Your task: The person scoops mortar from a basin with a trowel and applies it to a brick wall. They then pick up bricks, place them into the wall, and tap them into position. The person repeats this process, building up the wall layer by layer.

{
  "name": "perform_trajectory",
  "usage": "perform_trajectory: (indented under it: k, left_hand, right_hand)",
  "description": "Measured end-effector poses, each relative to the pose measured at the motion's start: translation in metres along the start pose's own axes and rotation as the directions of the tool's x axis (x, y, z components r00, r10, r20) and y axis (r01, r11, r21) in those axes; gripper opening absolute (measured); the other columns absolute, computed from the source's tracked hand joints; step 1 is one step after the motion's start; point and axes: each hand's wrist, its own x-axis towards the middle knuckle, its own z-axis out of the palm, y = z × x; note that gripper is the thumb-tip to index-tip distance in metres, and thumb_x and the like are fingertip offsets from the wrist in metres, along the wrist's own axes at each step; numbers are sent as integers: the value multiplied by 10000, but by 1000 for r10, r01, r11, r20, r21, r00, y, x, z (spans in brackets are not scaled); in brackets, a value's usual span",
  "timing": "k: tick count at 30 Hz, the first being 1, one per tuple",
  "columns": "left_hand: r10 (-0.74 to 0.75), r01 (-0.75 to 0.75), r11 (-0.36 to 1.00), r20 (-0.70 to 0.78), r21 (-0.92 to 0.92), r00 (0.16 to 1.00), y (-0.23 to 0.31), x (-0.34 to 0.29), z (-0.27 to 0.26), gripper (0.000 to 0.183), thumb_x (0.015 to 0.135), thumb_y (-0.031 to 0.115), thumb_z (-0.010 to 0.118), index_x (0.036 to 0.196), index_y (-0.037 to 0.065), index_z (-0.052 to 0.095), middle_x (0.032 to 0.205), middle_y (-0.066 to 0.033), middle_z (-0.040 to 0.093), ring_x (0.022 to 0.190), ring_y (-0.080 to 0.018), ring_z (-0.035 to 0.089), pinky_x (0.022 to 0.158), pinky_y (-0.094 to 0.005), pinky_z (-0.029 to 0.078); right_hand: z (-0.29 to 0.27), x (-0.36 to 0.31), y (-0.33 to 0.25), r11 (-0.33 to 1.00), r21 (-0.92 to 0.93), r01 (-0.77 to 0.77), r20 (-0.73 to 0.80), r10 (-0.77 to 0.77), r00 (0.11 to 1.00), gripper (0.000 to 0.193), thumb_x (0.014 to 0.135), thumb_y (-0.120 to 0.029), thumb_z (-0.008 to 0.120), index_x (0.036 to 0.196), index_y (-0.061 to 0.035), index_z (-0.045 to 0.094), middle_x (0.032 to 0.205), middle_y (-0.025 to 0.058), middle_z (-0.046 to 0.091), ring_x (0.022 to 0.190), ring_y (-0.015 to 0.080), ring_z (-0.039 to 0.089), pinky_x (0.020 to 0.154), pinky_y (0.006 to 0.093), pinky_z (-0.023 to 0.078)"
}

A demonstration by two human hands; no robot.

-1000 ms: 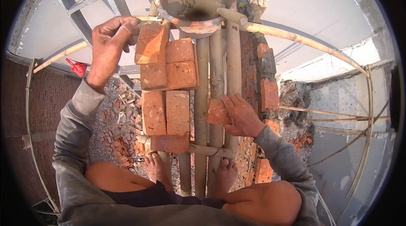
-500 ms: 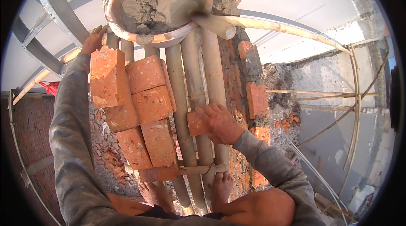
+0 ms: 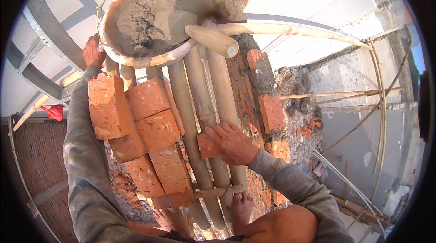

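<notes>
My right hand [image 3: 234, 144] is closed over a small orange brick piece [image 3: 206, 146], which lies on the bamboo poles [image 3: 222, 91]. My left hand [image 3: 93, 51] is at the left side of a round tub [image 3: 168, 57], fingers curled against its rim. Grey mortar [image 3: 136, 27] fills the tub's bottom. A trowel stands in the mortar, its blade smeared and its thick wooden handle [image 3: 212, 41] sticking out over the near right rim. Beside my left forearm sits a pile of orange bricks [image 3: 159, 129], stacked several high on the poles.
Right of the poles runs a brick wall [image 3: 245, 93] with single bricks [image 3: 271, 113] set along its top. Metal framing [image 3: 52, 43] stands at the left. My bare feet [image 3: 242, 209] rest on the platform. Rubble lies far below, and thin bamboo poles [image 3: 379, 102] stand at right.
The view has shifted, so the tub and bricks sit lower and further left. My left hand has come closer to the tub's rim. My right hand still holds the brick piece on the poles.
</notes>
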Motion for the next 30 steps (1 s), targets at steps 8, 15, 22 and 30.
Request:
perform_trajectory:
  k: [8, 15, 22, 30]
  left_hand:
    - [-449, 178, 472, -62, -863, 891, -33, 85, -84, 275, 965, 204, 680, 1183, 82, 795, 1153, -61, 801, 916, -129, 652, 855, -307, 531]
    - [-268, -23, 317, -113, -948, 957, 48, 17, -317, 169, 982, 21, 543, 1110, -16, 646, 1195, -191, 724, 1254, -313, 680, 1038, -406, 612]
    - [304, 496, -66, 456, -866, 836, 179, -143, -454, 107, 967, -46, 513, 1038, -56, 593, 981, -139, 645, 1087, -352, 738, 701, -375, 718]
    - [594, 861, -261, 630, -436, 500, 320, -249, -371, 216, 1017, 75, 636, 1222, 8, 639, 1330, -145, 583, 1258, -290, 636, 890, -430, 663]
  right_hand:
    - [4, -2, 3, 998, -51, 21, 12, -20, 1000, 881, 689, -101, 819, 1490, 50, 482, 1342, 194, 575, 1220, 377, 560, 1115, 461, 430]
    - [10, 0, 5, 994, -104, 28, 92, -18, 996, 991, 668, -167, 881, 1537, 42, 451, 1376, 202, 565, 1265, 383, 549, 1146, 462, 415]
    - [-53, -25, -31, 958, 285, -8, -194, 66, 979, 998, 776, -393, 913, 1541, 53, 453, 1508, 251, 514, 1386, 409, 502, 1185, 481, 405]
    - [-73, -83, -105, 763, 615, 198, -393, 79, 916, 737, 901, -61, 808, 1562, 8, 489, 1295, 151, 703, 1199, 190, 673, 1018, 336, 524]
